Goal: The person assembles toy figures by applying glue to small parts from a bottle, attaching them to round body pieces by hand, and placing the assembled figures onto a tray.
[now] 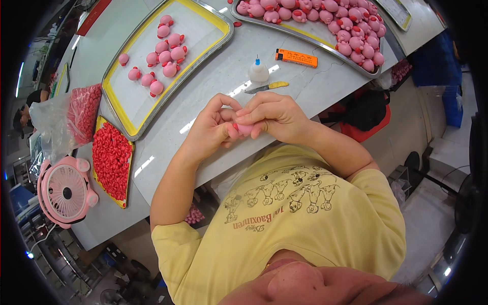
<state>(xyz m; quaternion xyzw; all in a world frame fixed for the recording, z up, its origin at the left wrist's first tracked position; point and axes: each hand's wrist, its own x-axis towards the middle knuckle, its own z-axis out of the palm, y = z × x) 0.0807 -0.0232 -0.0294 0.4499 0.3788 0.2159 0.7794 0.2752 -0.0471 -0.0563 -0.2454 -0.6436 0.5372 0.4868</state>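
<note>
A small round pink figure (245,130) is held between my two hands, just above the table's near edge. My left hand (212,127) is closed on its left side, thumb beside a small red piece at the figure's edge. With fingers bent over the top, my right hand (279,118) grips the other side. My fingers hide most of the figure. Beyond my hands stand a white squeeze bottle (258,73) with a blue needle tip and, nearer, a small knife (268,87) with a yellowish handle.
Pink figures with red parts lie on a yellow-edged tray (190,90) at left and crowd another tray (300,31) at far right. An orange box cutter (297,58) lies between. Left are red pieces (111,160), a bag of red pieces (84,114) and a pink fan (66,192).
</note>
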